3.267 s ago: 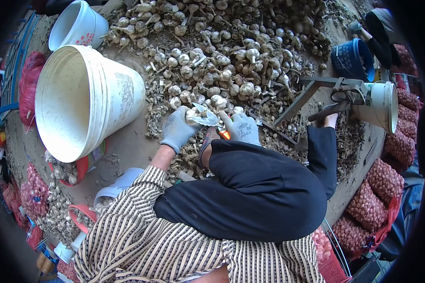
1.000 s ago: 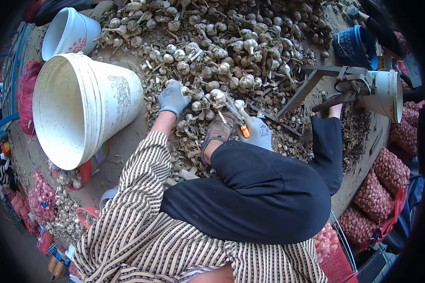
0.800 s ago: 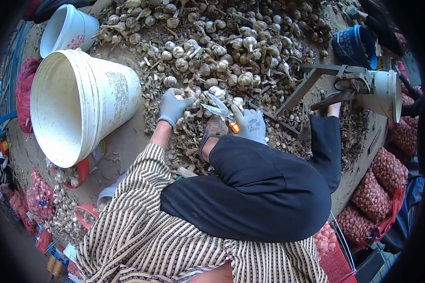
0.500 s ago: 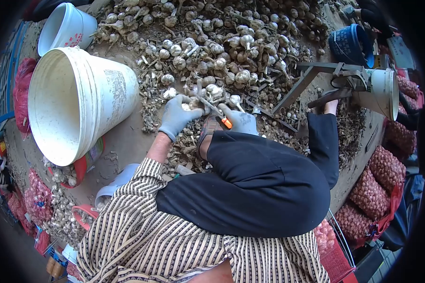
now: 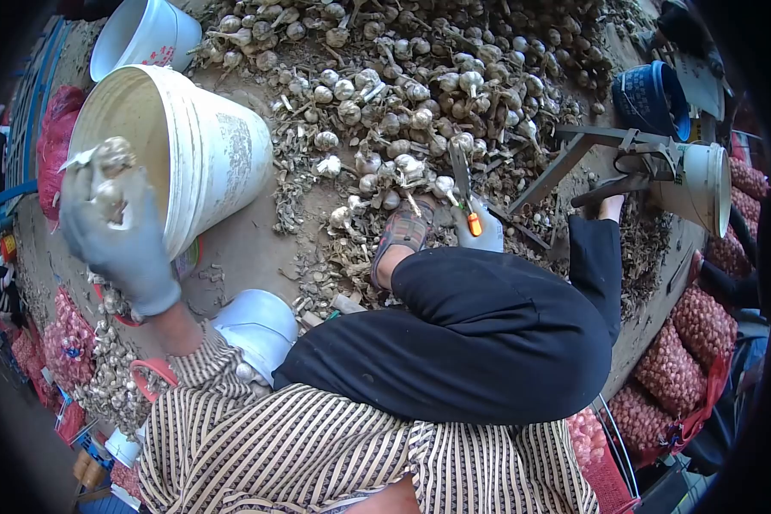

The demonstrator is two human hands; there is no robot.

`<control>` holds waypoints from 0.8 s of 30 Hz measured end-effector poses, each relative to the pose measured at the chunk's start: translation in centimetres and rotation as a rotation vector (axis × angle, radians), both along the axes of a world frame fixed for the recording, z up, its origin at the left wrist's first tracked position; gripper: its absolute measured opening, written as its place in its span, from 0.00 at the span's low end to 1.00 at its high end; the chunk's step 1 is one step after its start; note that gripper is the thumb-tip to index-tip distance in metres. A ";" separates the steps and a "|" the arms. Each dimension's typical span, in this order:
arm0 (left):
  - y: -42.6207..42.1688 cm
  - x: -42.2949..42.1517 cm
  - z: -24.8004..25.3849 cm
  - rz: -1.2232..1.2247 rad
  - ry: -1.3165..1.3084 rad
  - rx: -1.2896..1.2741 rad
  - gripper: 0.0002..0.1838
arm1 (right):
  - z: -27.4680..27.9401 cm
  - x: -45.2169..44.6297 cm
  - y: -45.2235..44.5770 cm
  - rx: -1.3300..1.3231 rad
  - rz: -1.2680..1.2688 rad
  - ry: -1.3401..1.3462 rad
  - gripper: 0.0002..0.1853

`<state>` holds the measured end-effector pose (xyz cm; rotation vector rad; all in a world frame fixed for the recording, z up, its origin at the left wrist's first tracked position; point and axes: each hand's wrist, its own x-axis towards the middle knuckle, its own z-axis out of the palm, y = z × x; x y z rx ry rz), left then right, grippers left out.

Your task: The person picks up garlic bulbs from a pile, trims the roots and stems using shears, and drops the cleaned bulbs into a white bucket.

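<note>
My left hand (image 5: pixel 124 236), in a grey glove, is raised at the mouth of the large white bucket (image 5: pixel 223 154). Its fingers are closed round garlic bulbs (image 5: pixel 116 154), with a pale stem sticking out. My right hand (image 5: pixel 487 236), also gloved, is partly hidden behind my knee. It grips an orange-handled cutting tool (image 5: pixel 474 224) whose long metal blade points up towards the heap; whether it is a knife or shears I cannot tell. Loose garlic bulbs (image 5: pixel 409 167) lie on the ground just left of the blade, near my sandalled foot (image 5: pixel 403 236).
A big garlic heap (image 5: pixel 437 86) spreads ahead. A metal frame (image 5: pixel 565 163) stands at right beside a white pail (image 5: pixel 698 188) and a blue bucket (image 5: pixel 651 98). Another pale bucket (image 5: pixel 146 38) is at upper left; a small one (image 5: pixel 257 330) lies by my left thigh. Filled net sacks (image 5: pixel 672 368) line the right.
My left hand has swung from beside the blade at the heap out to the large bucket's mouth, carrying garlic. My right hand stays low with the tool, its blade now pointing more upright.
</note>
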<state>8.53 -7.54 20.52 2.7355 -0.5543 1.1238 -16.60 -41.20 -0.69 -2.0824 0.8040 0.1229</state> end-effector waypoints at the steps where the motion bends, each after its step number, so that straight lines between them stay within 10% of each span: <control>1: -2.0 -0.8 -1.7 -0.093 -0.030 -0.092 0.25 | 0.2 0.0 -0.2 -0.015 0.006 0.001 0.29; 5: -9.2 -5.0 -14.5 -0.490 0.677 -0.320 0.24 | 0.3 -0.3 -0.5 -0.077 0.042 0.035 0.29; 9: -14.0 -5.3 -29.9 -0.045 1.488 -0.175 0.31 | 0.5 -0.6 -0.8 -0.160 0.122 0.069 0.30; 11: -16.4 -5.4 -33.1 -0.021 1.399 -0.212 0.32 | 0.6 -0.7 -0.9 -0.209 0.197 0.102 0.30; 17: -16.4 -5.1 -32.0 -0.004 1.346 -0.391 0.34 | 0.0 0.7 -0.9 -0.340 0.364 0.201 0.31; 20: -16.0 -6.5 -29.0 -0.096 1.476 -0.899 0.34 | -0.1 2.0 -0.6 -0.349 0.400 0.290 0.33; 24: -15.6 -8.4 -24.6 -0.411 1.289 -0.568 0.27 | -1.5 2.3 -0.5 -0.364 0.422 0.208 0.31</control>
